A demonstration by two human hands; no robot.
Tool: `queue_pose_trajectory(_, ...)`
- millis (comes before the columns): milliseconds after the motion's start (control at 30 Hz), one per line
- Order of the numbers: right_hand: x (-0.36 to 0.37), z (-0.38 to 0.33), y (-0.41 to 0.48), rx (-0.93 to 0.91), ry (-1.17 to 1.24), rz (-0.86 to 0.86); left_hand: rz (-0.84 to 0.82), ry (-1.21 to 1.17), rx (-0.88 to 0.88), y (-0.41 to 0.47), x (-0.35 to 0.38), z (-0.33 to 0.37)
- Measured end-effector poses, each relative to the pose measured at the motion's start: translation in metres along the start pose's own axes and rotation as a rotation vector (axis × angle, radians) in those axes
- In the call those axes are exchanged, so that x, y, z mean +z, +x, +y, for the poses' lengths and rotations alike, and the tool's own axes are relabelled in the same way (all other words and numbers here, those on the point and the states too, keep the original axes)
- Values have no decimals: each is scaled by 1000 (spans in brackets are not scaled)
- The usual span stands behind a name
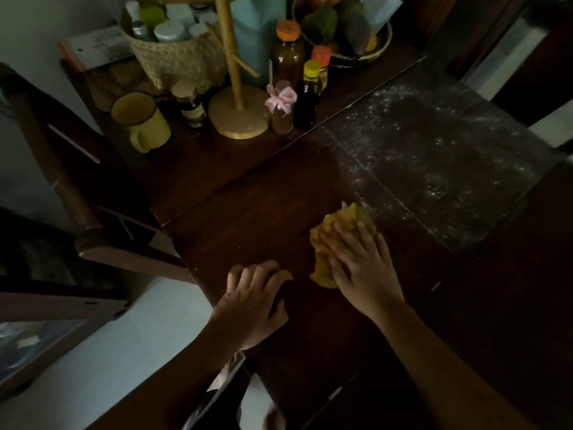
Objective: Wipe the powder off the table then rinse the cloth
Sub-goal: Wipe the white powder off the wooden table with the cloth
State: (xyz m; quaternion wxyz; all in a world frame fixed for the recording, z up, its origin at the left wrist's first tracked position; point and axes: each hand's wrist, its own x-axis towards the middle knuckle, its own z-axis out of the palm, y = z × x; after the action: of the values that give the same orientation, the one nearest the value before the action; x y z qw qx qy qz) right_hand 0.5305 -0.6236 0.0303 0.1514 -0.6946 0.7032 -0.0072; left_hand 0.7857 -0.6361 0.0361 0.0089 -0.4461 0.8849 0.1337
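Observation:
A crumpled yellow cloth (335,225) lies on the dark wooden table (263,206). My right hand (362,262) presses flat on the cloth with its fingers spread. White powder (434,156) is scattered over the table surface beyond and to the right of the cloth. My left hand (251,296) rests on the table near its left edge, fingers loosely bent and holding nothing.
At the table's far end stand a yellow mug (142,119), a woven basket of bottles (179,54), a wooden stand (238,113), several bottles (286,57) and a fruit bowl (341,26). A wooden chair (77,187) stands to the left.

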Motion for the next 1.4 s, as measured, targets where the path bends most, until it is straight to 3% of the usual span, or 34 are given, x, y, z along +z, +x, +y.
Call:
queue_pose_trajectory(67, 0, 22, -18, 51, 0, 7, -9, -28, 3, 10, -3, -2)
queue_pose_trajectory(200, -11, 53, -3, 344, 61, 41, -5, -84, 34, 58, -12, 1)
queue_pose_trajectory(300, -16, 43, 26, 515, 106, 49, -19, 13, 51, 73, -10, 6)
queue_pose_trajectory(367, -15, 24, 37, 495, 89, 53, -5, 39, 28, 72, -8, 7)
queue_pose_trajectory(500, -9, -3, 48, 135, 28, 20, -12, 83, 18, 73, -8, 8)
queue_pose_trajectory(600, -13, 5, 76, 57, 22, 17, -30, 87, 3, 73, -9, 9)
queue_pose_trajectory(867, -11, 16, 82, 374, 176, 163, -71, 31, -14, 73, -16, 9)
queue_pose_trajectory(1100, -10, 54, 18, 416, 105, 118, -147, -39, 27, 75, -16, 4)
queue_pose_trajectory(1300, -22, 109, 6, 778, 183, 168, -138, -61, 48, 75, -17, 7)
queue_pose_trajectory(1400, -20, 88, -11, 672, 172, 163, -150, -86, 33, 75, -19, 7)
